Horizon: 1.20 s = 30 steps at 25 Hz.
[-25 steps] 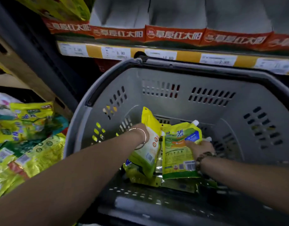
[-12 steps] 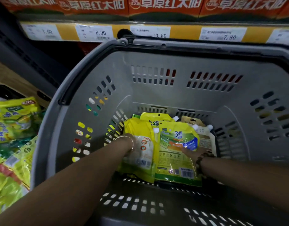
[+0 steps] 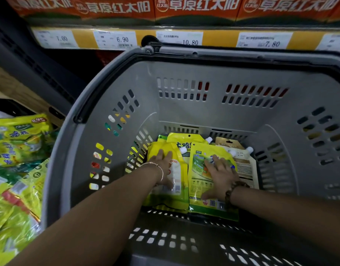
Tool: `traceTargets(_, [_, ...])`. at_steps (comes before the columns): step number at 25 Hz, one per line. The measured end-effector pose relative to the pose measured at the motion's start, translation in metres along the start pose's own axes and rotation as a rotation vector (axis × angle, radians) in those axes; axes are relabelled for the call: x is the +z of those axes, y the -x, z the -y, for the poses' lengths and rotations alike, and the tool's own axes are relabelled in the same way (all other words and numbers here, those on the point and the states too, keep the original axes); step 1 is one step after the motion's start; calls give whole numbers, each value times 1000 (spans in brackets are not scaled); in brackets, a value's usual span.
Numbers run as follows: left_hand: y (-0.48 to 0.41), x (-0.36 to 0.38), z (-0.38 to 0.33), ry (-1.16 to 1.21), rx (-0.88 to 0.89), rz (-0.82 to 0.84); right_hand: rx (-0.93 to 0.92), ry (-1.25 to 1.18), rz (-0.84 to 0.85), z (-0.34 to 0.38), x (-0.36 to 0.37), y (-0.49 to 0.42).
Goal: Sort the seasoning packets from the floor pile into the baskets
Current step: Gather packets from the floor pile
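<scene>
A grey plastic basket [image 3: 184, 73] fills the view. On its floor lie several spouted seasoning pouches. My left hand [image 3: 165, 166] lies flat with straight fingers on a yellow pouch [image 3: 181, 191]. My right hand [image 3: 221, 175] presses flat, fingers spread, on a yellow-green pouch [image 3: 199, 181] beside it. A beige pouch [image 3: 246, 166] lies to the right and another yellow pouch [image 3: 184, 141] sits behind them. The floor pile of yellow and green packets [image 3: 17, 169] lies left of the basket.
A shelf edge with price tags [image 3: 123, 39] runs just behind the basket, with red cartons [image 3: 194, 6] above it. A dark shelf upright [image 3: 30, 70] and a wooden board stand at the left.
Both pouches have gone from held upright to lying flat on the basket floor. My hands have opened and now press on them from above.
</scene>
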<state>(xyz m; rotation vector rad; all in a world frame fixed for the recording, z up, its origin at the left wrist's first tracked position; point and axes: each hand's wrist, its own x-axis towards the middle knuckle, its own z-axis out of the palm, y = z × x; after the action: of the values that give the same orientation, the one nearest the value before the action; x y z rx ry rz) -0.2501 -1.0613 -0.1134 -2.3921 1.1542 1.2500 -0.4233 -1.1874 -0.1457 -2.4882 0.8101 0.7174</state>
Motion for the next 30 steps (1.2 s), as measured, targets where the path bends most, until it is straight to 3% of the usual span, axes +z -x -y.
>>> traceTargets(4, [4,7,-10,-160,-12,57,-30,69,39,2,4,8])
traceTargets(8, [10,16,-25,-296,-15,-49,1,100,124,12,11,14])
traceTargets(11, [14,12,-33,-374,-30,-33,1,133,120,13,12,13])
traceTargets(15, [20,-8,-40,-350,-41,39,-11,185,103,12,16,12])
traceTargets(18, [31,-36,-38,-192,24,6,-38,225,151,7,3,11])
traceTargets(22, [67,-72,-29,19,35,-185,-59,53,97,13,-31,17])
traceTargets(25, [108,-96,-12,290,88,-447,-67,-145,-80,38,-62,32])
traceTargets(30, [181,-102,25,683,184,-836,-239,-389,-414,108,-121,63])
